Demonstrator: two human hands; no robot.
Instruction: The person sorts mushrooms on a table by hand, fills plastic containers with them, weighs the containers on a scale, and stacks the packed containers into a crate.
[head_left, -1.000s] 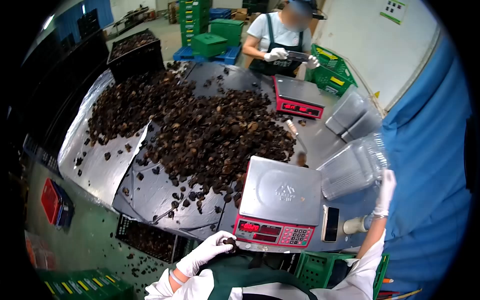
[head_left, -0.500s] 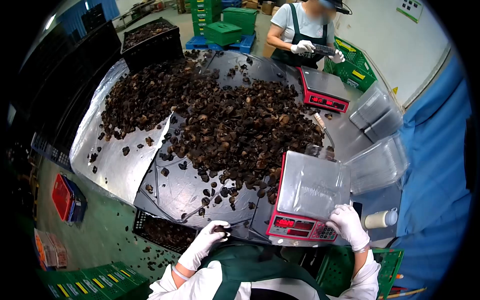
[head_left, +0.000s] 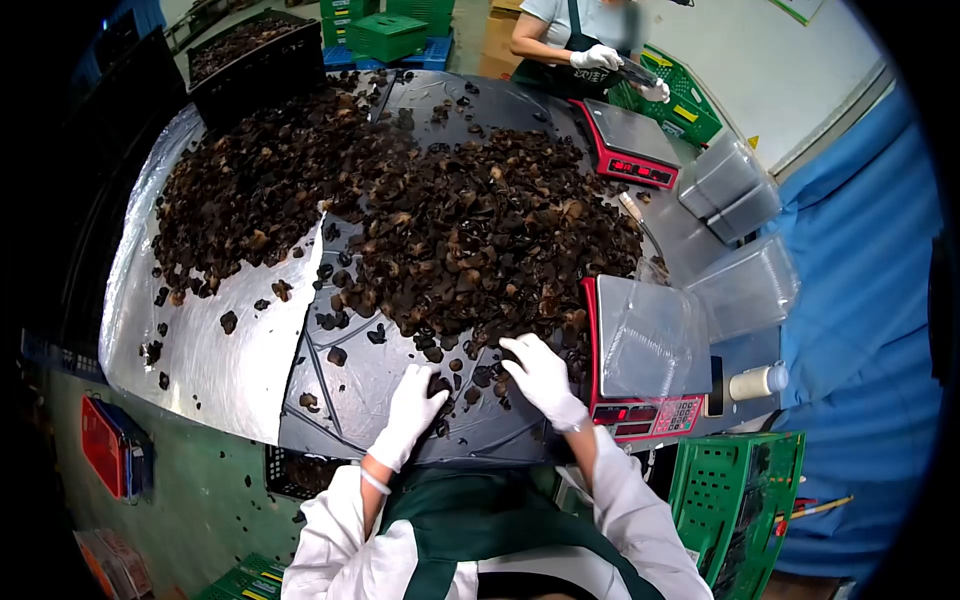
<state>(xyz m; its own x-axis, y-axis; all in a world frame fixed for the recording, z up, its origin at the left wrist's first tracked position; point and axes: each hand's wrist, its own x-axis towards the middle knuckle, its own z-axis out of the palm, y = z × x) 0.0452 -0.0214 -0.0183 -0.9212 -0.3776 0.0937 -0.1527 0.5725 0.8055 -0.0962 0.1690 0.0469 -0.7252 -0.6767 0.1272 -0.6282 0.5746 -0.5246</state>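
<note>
Low over the table [head_left: 400,425], two hands in white gloves are at the near edge of a big pile of dark brown bits [head_left: 480,240], which look like mushrooms. The left hand [head_left: 410,405] points its fingers down by a few loose bits. Its fingers are bent and its palm is hidden, so I cannot tell if it holds one. The right hand [head_left: 540,378] is loose, with its fingers apart and reaching to the bits, and I see nothing gripped in it. Both palms face down, maybe because that makes small bits easy to touch.

Just to the right of the right hand is a red scale [head_left: 680,418]. A clear tub [head_left: 655,345] sits on its plate, perhaps so that it can be weighed there. More clear tubs [head_left: 730,190] are stacked on the right side, likely to be easy to reach and out of the way of the pile. A phone [head_left: 714,388] and a pale bottle [head_left: 755,383] are near the scale, off to the side.

Across the table, another person [head_left: 575,40] holds a dark thing [head_left: 637,73] with two gloved hands, behind a second red scale [head_left: 630,135]
</note>
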